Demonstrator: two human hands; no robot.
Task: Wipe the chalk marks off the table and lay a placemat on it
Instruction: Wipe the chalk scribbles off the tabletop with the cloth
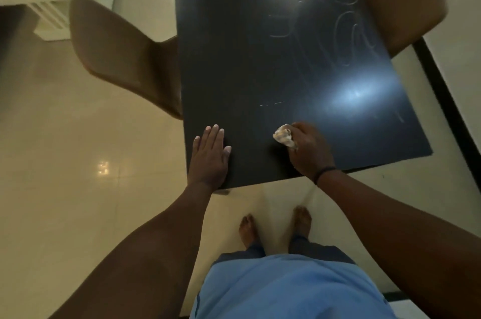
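A black table (pixel 247 58) stretches away from me. White chalk marks (pixel 346 40), loops and lines, cover its far right part, and a short faint streak (pixel 272 103) lies nearer. My right hand (pixel 309 149) is shut on a crumpled pale cloth (pixel 283 135) and presses it on the table near the front edge. My left hand (pixel 210 154) lies flat on the near left corner, fingers together and holding nothing. No placemat is in view.
A brown chair (pixel 117 53) stands at the table's left side and another brown chair (pixel 400 1) at the far right. The floor is pale glossy tile. My bare feet (pixel 276 227) stand just in front of the table's near edge.
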